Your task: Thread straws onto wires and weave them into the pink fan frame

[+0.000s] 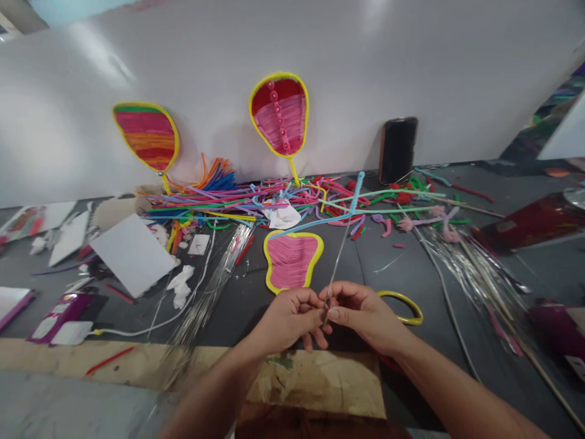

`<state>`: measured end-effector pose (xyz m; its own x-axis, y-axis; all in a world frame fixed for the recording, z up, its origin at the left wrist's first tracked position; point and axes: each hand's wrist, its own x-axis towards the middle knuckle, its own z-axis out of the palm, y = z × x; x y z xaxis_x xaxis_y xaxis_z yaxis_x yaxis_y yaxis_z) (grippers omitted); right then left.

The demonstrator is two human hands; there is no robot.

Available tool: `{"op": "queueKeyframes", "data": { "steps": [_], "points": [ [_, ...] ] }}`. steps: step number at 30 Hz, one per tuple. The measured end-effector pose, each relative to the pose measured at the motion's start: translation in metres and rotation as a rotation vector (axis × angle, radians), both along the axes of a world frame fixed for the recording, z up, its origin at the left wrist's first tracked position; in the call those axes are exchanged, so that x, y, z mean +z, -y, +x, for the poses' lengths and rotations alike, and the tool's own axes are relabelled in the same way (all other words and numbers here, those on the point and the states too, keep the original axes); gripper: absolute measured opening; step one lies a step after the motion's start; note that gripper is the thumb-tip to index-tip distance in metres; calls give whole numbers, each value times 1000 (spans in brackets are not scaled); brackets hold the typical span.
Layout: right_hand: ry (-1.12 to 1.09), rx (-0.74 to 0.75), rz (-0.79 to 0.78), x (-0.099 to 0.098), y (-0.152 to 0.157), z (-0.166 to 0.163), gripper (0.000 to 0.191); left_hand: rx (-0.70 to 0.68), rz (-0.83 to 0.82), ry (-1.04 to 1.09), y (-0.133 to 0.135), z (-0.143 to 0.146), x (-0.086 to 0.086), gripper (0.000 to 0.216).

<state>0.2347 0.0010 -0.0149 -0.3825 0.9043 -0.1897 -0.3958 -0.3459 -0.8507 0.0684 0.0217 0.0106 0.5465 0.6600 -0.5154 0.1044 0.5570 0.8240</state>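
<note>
My left hand (292, 317) and my right hand (359, 310) meet near the table's front edge, fingertips closed on the lower part of a thin metal wire (337, 259). The wire slants up and away from me. A light blue pipe cleaner (357, 192) is wound around its upper end, and a loose length stretches left. Just beyond my left hand lies a pink panel (292, 261) edged in yellow pipe cleaner. A yellow loop (415, 314), partly hidden, sits beside my right hand. The fingers cover the wire's lower end.
Two yellow-edged fan shapes, one striped (148, 137) and one pink-red (281, 116), lean on the white board (205, 73). A phone (398, 150) stands there too. Pipe cleaners (219, 198) pile along the back. Wire bundles (228, 262), white card (132, 256) and a cable (159, 327) lie around.
</note>
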Motion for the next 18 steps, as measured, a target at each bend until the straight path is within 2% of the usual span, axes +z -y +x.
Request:
{"op": "queueKeyframes", "data": {
  "steps": [9, 18],
  "points": [
    [66, -31, -7, 2, 0, 1, 23, 37, 42, 52, 7, 6, -4, 30],
    [74, -39, 7, 5, 1, 0, 21, 14, 119, 29, 11, 5, -5, 25]
  ]
}}
